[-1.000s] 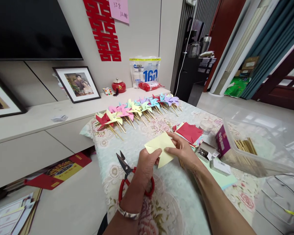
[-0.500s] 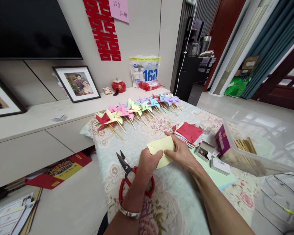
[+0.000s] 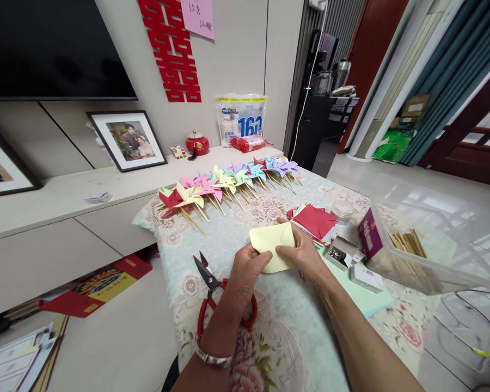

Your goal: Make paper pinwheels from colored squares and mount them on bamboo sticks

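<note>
Both my hands hold a pale yellow paper square (image 3: 271, 243) just above the flowered tablecloth (image 3: 212, 239). My left hand (image 3: 246, 275) pinches its near left edge and my right hand (image 3: 301, 251) pinches its right side, with the sheet partly folded. Red-handled scissors (image 3: 210, 291) lie on the cloth under my left wrist. A stack of coloured paper squares (image 3: 315, 222) with a red sheet on top sits just beyond my right hand.
A row of finished paper pinwheels (image 3: 224, 185) on wooden sticks lies along the far table edge. At the right stand a clear plastic box (image 3: 433, 256) with wooden sticks, a purple carton (image 3: 369, 235), a small box of pins (image 3: 340, 255) and a round clear container (image 3: 343, 209).
My hands have turned and folded the yellow sheet, lifting it slightly and bringing its edges closer together. The other objects have stayed put.
</note>
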Tool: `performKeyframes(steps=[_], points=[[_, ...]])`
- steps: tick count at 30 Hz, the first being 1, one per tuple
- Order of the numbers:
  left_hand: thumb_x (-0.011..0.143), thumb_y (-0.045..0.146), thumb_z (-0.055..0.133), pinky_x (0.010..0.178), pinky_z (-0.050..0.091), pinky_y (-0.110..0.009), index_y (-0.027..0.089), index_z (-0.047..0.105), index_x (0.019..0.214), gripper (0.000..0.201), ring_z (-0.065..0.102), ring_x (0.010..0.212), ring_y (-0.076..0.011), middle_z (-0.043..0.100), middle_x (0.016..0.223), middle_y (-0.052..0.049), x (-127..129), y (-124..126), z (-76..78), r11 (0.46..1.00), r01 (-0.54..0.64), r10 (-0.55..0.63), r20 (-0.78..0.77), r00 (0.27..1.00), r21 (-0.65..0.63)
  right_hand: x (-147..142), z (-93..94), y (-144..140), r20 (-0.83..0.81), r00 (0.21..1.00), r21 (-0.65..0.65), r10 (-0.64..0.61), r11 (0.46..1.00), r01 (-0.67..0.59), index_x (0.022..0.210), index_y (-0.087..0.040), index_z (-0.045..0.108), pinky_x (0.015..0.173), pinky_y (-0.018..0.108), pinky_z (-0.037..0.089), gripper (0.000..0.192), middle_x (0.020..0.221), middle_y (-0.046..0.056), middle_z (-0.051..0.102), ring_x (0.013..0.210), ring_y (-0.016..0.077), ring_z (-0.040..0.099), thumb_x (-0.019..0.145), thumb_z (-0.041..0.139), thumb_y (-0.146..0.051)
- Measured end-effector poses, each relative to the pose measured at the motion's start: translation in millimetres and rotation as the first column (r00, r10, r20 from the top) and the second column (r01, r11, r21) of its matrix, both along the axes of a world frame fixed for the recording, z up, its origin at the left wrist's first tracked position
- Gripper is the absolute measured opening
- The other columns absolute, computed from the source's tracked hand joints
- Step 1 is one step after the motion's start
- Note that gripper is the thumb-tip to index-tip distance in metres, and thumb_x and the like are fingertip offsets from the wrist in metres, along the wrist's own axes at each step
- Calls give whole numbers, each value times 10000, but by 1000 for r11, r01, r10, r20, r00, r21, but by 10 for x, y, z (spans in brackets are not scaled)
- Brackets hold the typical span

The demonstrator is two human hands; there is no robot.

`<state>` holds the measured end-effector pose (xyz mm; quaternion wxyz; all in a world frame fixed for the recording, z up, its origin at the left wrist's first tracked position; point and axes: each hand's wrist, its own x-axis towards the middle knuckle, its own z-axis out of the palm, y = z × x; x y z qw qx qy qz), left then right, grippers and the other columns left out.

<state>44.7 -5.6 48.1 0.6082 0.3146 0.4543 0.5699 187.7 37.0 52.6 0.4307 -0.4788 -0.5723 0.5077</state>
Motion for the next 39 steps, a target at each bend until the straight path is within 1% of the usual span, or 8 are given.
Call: performKeyframes(steps=[4, 8, 14, 20, 25, 28, 35, 39], points=[[634, 227, 768, 539, 446, -235, 112, 776, 929, 317, 608, 539, -143, 758, 685, -38, 4, -9, -22, 1000, 15, -15, 20, 1000, -10, -16, 31, -30, -67, 998, -29, 9, 1000, -11, 1427, -134, 505, 805, 353, 531, 827, 1193, 103, 692, 1009, 270, 651, 625, 672, -241], [644, 241, 768, 612, 504, -268, 110, 768, 932, 317, 681, 617, -187, 791, 772, -68, 9, -4, -50, 1000, 13, -13, 29, 1000, -7, -30, 47, -46, -91, 996, -53, 14, 998, -19, 1426, -143, 509, 797, 341, 527, 834, 1163, 87, 702, 985, 259, 659, 615, 686, -231], [650, 228, 759, 631, 527, -288, 117, 764, 943, 314, 708, 646, -213, 796, 788, -74, 9, -8, -36, 1000, -17, 18, 16, 1000, -19, -30, 69, -55, -126, 991, -88, 48, 994, -60, 1459, -147, 466, 791, 335, 527, 871, 1217, 97, 685, 1008, 257, 656, 632, 716, -258], [659, 200, 739, 625, 531, -267, 111, 769, 988, 342, 698, 635, -190, 797, 790, -63, 1, -17, -18, 999, -20, 19, -43, 999, -26, -46, 58, -60, -116, 992, -96, 39, 994, -51, 1463, -166, 456, 777, 326, 536, 884, 1233, 96, 682, 1002, 252, 670, 631, 739, -260], [643, 218, 777, 624, 530, -267, 105, 765, 973, 349, 693, 629, -188, 795, 784, -65, 6, -4, -23, 1000, -17, 17, -11, 1000, -11, -59, 59, -58, -96, 995, -82, 8, 997, -16, 1393, -137, 505, 783, 341, 535, 825, 1160, 99, 704, 989, 264, 667, 605, 721, -252], [658, 235, 787, 638, 537, -271, 105, 761, 984, 352, 704, 652, -192, 801, 807, -70, 5, -3, -21, 1000, -18, 18, 17, 1000, 9, -56, 72, -62, -106, 994, -84, -2, 996, -7, 1327, -157, 543, 783, 345, 531, 762, 1158, 96, 707, 988, 266, 667, 594, 728, -257], [661, 254, 790, 638, 550, -296, 90, 749, 1000, 379, 722, 641, -220, 796, 772, -87, -34, -6, -51, 999, -23, 24, 18, 1000, -35, -42, 84, -71, -201, 976, -98, 81, 990, -103, 1175, -166, 618, 696, 322, 526, 584, 975, 57, 750, 828, 240, 691, 627, 777, -287], [650, 255, 783, 649, 553, -310, 98, 748, 968, 356, 727, 662, -235, 790, 762, -90, -55, -7, -44, 997, -47, 49, 23, 999, -56, -18, 32, -36, -310, 944, -108, 116, 982, -156, 1198, -189, 612, 740, 344, 541, 586, 989, 61, 761, 850, 244, 711, 654, 801, -302]])
